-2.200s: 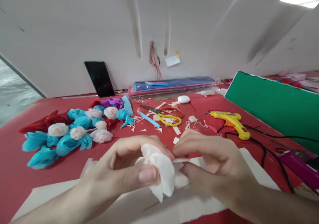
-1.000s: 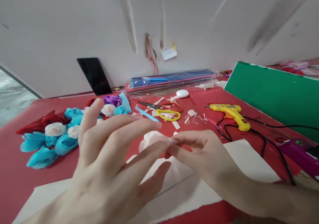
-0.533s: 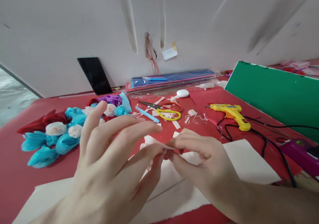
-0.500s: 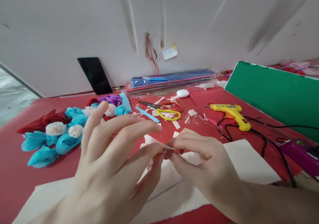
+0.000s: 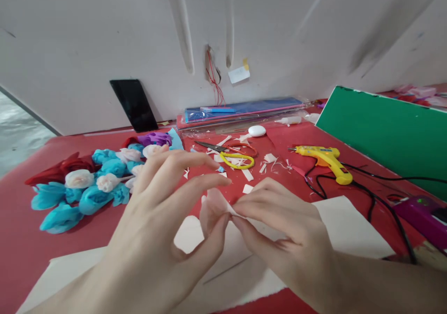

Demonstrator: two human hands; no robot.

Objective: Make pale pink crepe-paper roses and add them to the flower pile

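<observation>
My left hand and my right hand meet over a sheet of pale paper at the near edge of the red table. Between them is a small pale pink paper petal piece. My right thumb and forefinger pinch its right edge. My left thumb and little finger press its left side, while the other left fingers arch above it, spread apart.
A heap of blue, white, red and purple paper flowers lies at the left. Behind the hands are scissors, paper scraps, a yellow glue gun with black cord, a green board, a purple device, packed coloured sheets and a black phone.
The crumpled white paper was held low in both closed hands. My left hand has since lifted and spread its fingers, and the piece is now pinched flatter between both hands' fingertips.
</observation>
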